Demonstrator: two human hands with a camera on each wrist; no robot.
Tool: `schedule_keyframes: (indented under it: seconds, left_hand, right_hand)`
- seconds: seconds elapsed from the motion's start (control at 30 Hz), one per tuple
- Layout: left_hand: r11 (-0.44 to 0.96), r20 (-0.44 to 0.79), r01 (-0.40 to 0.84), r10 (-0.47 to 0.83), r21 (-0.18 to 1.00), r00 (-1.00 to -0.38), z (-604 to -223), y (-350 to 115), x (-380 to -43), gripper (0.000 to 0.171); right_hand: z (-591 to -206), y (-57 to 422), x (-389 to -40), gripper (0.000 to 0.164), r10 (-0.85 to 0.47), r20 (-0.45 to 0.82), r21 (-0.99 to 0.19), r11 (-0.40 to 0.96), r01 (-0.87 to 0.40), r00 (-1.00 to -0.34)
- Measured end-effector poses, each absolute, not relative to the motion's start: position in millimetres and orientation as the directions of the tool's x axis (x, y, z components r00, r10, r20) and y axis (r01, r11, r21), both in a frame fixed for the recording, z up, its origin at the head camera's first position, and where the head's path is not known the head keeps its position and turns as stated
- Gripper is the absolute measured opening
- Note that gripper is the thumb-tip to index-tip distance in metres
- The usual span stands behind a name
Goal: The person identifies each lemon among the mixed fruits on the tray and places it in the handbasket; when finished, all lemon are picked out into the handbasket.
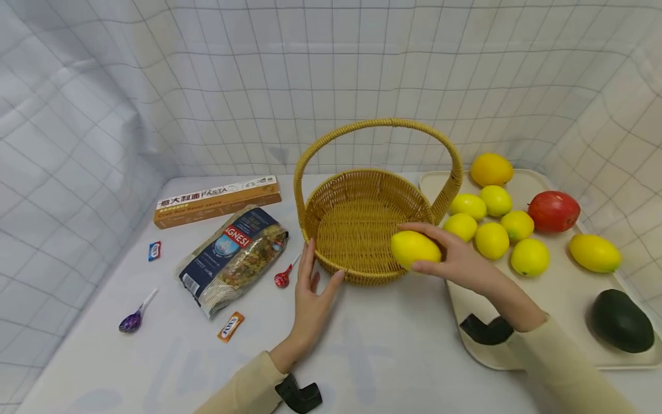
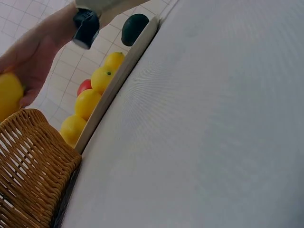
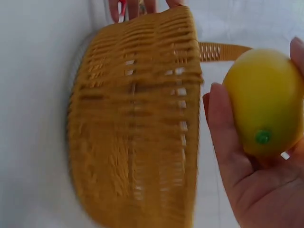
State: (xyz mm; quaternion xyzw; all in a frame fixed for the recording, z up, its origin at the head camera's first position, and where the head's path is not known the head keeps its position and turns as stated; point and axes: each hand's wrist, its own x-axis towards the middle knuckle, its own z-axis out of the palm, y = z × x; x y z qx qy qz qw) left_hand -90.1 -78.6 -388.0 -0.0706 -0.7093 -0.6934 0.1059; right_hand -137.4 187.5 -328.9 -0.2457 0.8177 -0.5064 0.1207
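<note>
A round wicker basket (image 1: 362, 230) with a tall arched handle (image 1: 385, 123) stands on the white table; its woven bottom is bare. My left hand (image 1: 310, 305) rests against the near left side, with straight fingers and the thumb at the rim. In the right wrist view, those fingertips (image 3: 147, 6) show at the basket's side. My right hand (image 1: 465, 261) holds a yellow mango (image 1: 415, 249) between thumb and fingers over the near right rim. A green stem spot shows on the mango (image 3: 266, 104) in the right wrist view.
At right, a cream tray (image 1: 481, 339) holds several lemons (image 1: 492, 241), two more mangoes, a red fruit (image 1: 553, 211) and a dark green avocado-like fruit (image 1: 620, 320). At left lie a pasta box (image 1: 217, 201), a pasta bag (image 1: 235, 256), lollipops and small wrapped candies.
</note>
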Motion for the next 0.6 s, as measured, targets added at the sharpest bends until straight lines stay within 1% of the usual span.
schedule_keyframes:
  seconds: [0.13, 0.27, 0.4, 0.6]
  left_hand:
    - [0.038, 0.250, 0.248, -0.049, 0.968, -0.967, -389.0, -78.5, -90.0, 0.072]
    - [0.043, 0.244, 0.242, -0.048, 0.969, -0.969, -389.2, -77.8, -89.1, 0.072]
    - [0.050, 0.238, 0.236, -0.048, 0.971, -0.970, -387.7, -77.9, -88.4, 0.072]
    - [0.055, 0.229, 0.227, -0.044, 0.972, -0.972, -385.0, -79.1, -88.3, 0.071]
  right_hand:
    - [-332.8, 151.6, -163.1, 0.055, -0.568, 0.011, -0.909, 0.337, -0.245, -0.823]
    - [-340.9, 128.1, -177.8, 0.057, -0.649, -0.057, -0.905, 0.354, -0.235, -0.758]
    - [-346.8, 116.1, -185.1, 0.060, -0.695, -0.120, -0.898, 0.381, -0.222, -0.709]
    - [-353.5, 107.3, -193.3, 0.058, -0.726, -0.180, -0.889, 0.409, -0.207, -0.664]
